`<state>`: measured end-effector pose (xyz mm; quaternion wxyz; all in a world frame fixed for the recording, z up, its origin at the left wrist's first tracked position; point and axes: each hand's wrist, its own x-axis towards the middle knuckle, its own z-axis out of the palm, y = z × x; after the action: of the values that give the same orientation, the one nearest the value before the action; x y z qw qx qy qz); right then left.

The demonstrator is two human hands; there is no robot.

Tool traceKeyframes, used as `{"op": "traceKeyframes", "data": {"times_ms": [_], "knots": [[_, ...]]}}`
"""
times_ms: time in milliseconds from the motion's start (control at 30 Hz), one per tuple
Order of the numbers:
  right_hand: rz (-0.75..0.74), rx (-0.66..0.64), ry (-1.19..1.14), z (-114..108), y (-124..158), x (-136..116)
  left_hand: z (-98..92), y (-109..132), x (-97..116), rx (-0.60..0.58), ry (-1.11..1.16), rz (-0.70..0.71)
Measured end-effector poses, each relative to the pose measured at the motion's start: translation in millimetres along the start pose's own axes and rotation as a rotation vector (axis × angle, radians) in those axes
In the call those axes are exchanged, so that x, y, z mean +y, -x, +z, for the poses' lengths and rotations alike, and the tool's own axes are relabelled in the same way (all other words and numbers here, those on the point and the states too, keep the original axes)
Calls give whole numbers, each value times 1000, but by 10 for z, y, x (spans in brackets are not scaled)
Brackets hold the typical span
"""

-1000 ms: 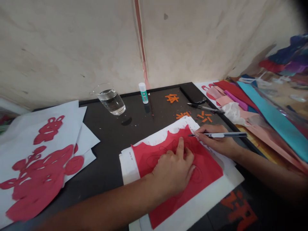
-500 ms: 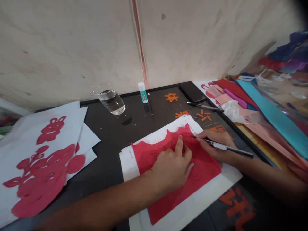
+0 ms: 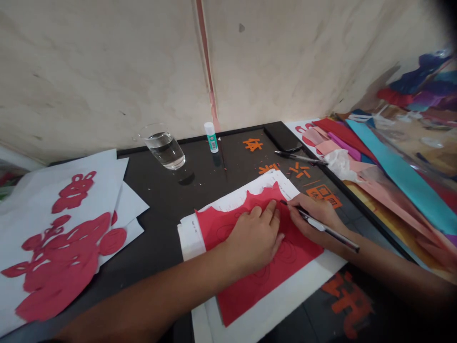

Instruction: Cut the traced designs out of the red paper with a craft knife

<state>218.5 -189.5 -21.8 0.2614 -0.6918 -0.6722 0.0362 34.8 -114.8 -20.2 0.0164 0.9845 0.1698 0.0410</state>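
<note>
A red paper sheet (image 3: pixel 250 290) with drawn curved lines lies on white paper (image 3: pixel 282 309) on a black table (image 3: pixel 164 200). My left hand (image 3: pixel 255 238) lies flat on the red sheet, fingers stretched forward and pressing it down. My right hand (image 3: pixel 314 216) grips a slim pen-like tool (image 3: pixel 328 229), whose tip touches the red sheet near its upper edge, just right of my left fingertips.
A glass of water (image 3: pixel 164 146) and a glue stick (image 3: pixel 211 137) stand at the back. White sheets with red cut-outs (image 3: pixel 60 247) lie at left. Orange paper scraps (image 3: pixel 282 166), a phone (image 3: pixel 283 136), another pen (image 3: pixel 302 158) and a pile of coloured papers (image 3: pixel 385 162) lie at right.
My right hand turned the tool from level to slanting toward me and drew closer to my left hand. My left fingers slid forward together on the red sheet.
</note>
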Motion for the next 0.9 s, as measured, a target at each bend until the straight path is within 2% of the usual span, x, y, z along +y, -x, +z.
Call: {"op": "traceKeyframes", "data": {"times_ms": [400, 700, 900], "knots": [[-38, -11, -4, -42, 86, -16, 18, 11, 14, 2, 19, -7], [53, 2, -21, -44, 147, -135, -14, 21, 11, -13, -14, 14], [103, 51, 17, -6, 185, -206, -14, 0, -30, 5, 80, -4]]}}
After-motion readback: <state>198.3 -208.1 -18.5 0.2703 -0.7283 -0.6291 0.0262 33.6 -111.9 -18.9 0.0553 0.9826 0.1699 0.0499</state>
